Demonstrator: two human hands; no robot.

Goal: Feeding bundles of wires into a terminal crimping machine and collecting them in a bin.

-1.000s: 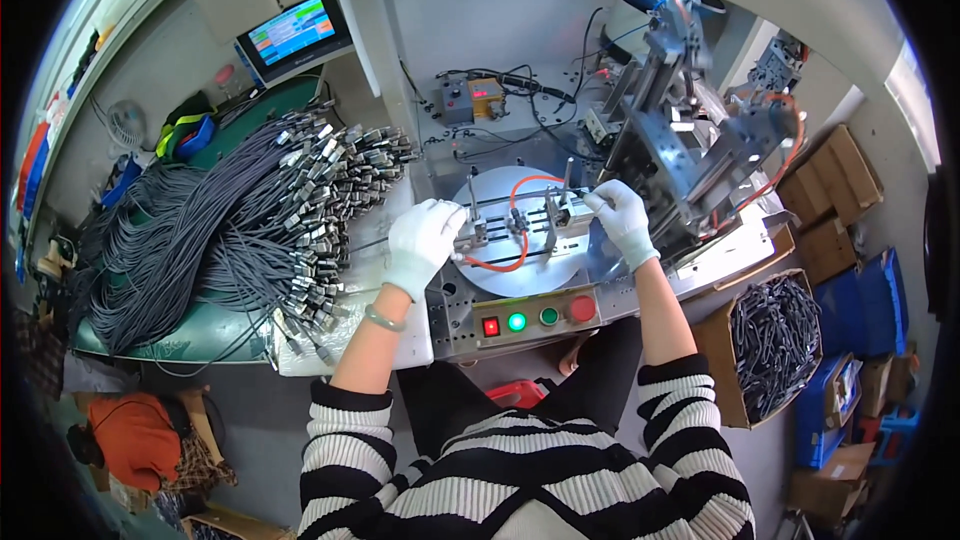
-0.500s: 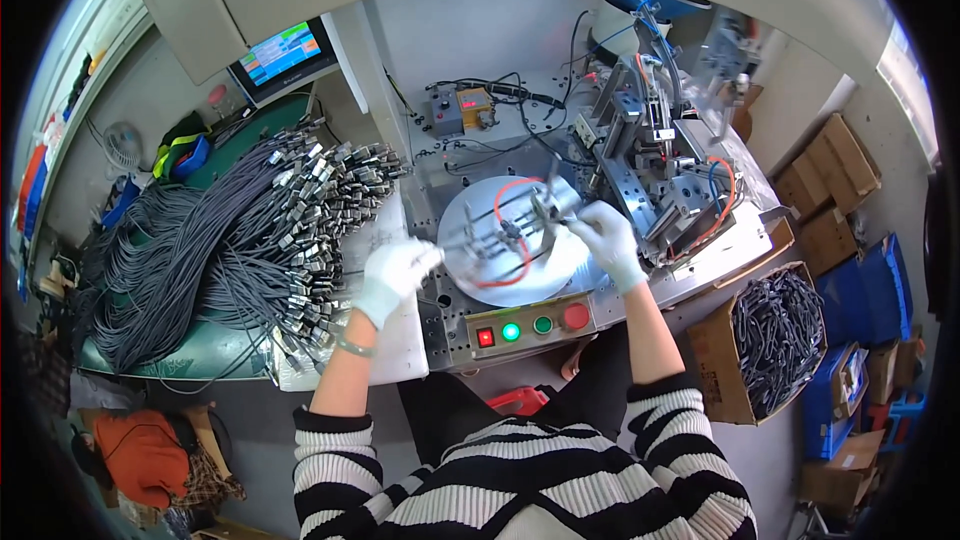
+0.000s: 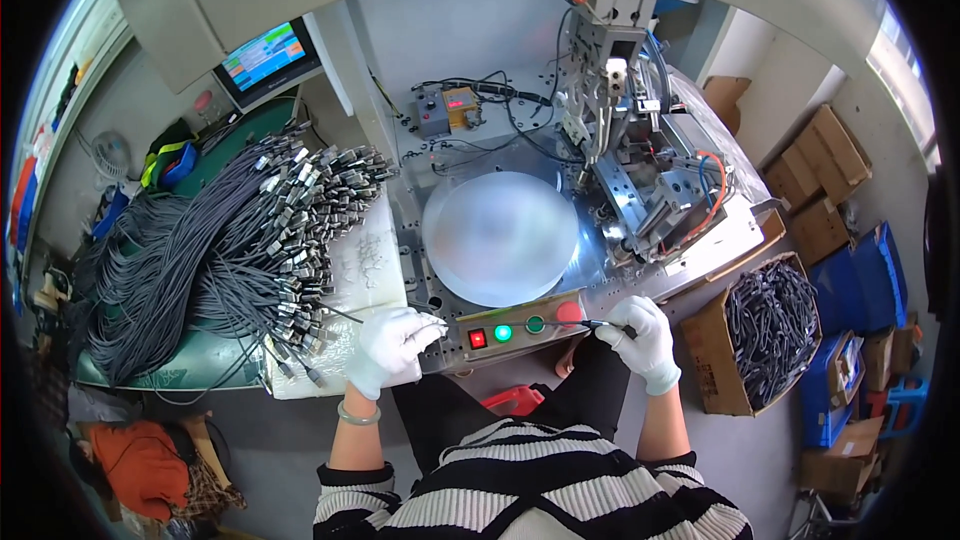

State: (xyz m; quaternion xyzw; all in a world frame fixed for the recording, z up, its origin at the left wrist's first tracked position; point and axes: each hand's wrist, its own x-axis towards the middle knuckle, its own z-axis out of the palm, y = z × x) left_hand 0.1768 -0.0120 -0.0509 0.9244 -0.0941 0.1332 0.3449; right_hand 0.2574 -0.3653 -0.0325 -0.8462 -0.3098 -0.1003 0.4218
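The right hand (image 3: 640,340), in a white glove, is closed around a thin dark cable (image 3: 590,324) at the front edge of the desk (image 3: 700,250). The cable's long axis runs roughly level, from the right hand leftward to a point just below the red round button (image 3: 569,313) on the control panel (image 3: 520,325). Its free end points toward the left hand.

The left hand (image 3: 392,348), also gloved, rests at the left end of the control panel with fingers loosely curled. Whether it pinches anything cannot be told. It lies just right of the bundle of grey cables (image 3: 230,250) with metal connectors, whose long axis fans out leftward and rearward over the green mat (image 3: 175,365). The left hand is the nearer one to this bundle; the right hand is well apart from it.

The round turntable (image 3: 500,237) lies behind the control panel, between both hands and farther away. The assembly head (image 3: 610,70) stands at its right rear.

Packages and signs:
- Open cardboard box (image 3: 715,365) of dark cables, right of the desk.
- Flat brown cartons (image 3: 815,180), right rear.
- Blue crates (image 3: 860,280), far right.
- Monitor (image 3: 265,55) with coloured panels, left rear.
- Panel buttons: red square (image 3: 478,338), two green round, one red round.
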